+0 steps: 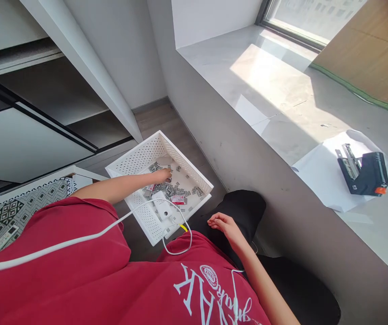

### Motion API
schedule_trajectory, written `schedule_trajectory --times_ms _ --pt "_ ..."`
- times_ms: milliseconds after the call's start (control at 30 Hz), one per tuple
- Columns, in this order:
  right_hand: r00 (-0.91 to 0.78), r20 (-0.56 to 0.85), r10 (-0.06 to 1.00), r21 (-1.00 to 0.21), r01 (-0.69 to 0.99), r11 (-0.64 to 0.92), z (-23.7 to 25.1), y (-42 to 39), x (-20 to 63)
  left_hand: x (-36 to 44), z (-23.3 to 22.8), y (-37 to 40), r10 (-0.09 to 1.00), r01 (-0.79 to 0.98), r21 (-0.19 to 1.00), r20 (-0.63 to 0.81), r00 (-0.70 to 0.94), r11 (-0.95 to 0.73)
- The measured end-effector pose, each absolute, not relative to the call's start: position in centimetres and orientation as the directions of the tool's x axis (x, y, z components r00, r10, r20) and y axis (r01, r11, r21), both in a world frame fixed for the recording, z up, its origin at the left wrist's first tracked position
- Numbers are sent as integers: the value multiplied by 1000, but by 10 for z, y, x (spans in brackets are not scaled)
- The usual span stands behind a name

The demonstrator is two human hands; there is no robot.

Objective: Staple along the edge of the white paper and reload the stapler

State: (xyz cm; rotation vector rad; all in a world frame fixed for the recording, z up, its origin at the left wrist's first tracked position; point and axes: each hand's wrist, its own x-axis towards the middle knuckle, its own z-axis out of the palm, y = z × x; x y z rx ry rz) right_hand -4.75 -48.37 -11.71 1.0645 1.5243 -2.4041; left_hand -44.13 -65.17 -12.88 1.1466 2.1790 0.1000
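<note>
we are reaching our left hand (162, 174) down into the white perforated basket (136, 159) on the floor, fingers curling onto the heap of grey staple strips (166, 189); whether it is already pinching a strip or only touching the pile we cannot tell from this angle. our right hand (221, 223) is resting loosely half-curled on our dark-trousered knee, gripping nothing. we are judging this as the picking stage: gathering staples from the basket, with the black stapler (365, 172) lying sprung open on a white sheet of paper (315, 178) up on the window sill bench (275, 76), well apart from the basket and off to our right. the next move is calling for a clean pinch on one strip without dragging the small red-and-white staple boxes (177, 199) or the white device (161, 208) lying in the basket's near part. a white cable (78, 241) is running across our red shirt and looping over the basket's near rim, so lifting the arm back is wanting care not to snag it. the basket walls are hemming the hand in on all sides, the grey wall under the bench is standing just beside the basket's right corner, and the bench edge is overhanging our knee; open room is lying mostly upward and across the bare, sunlit stretch of bench left of the paper.
</note>
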Motion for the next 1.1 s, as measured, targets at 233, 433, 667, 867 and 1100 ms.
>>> schedule_trajectory --times_ms 233,433,667,867,1100 --pt "-784 -560 268 -787 404 -466 -116 -487 -60 -421 -99 -634 725 414 611 -444 -526 675" --pt "-799 -489 350 -814 274 -512 -86 -502 -120 -334 -59 -612 704 -268 904 -428 -567 333" --pt "-864 -384 326 -862 209 -463 -71 -503 -142 -303 -41 -603 641 -303 905 -425 -639 298" --pt "-869 -364 335 -869 188 -457 -68 -500 -128 -308 -48 -607 667 -318 914 -403 -627 253" --pt "-829 -413 377 -871 240 -428 -57 -500 -125 -307 -56 -610 702 42 957 -180 -689 287"
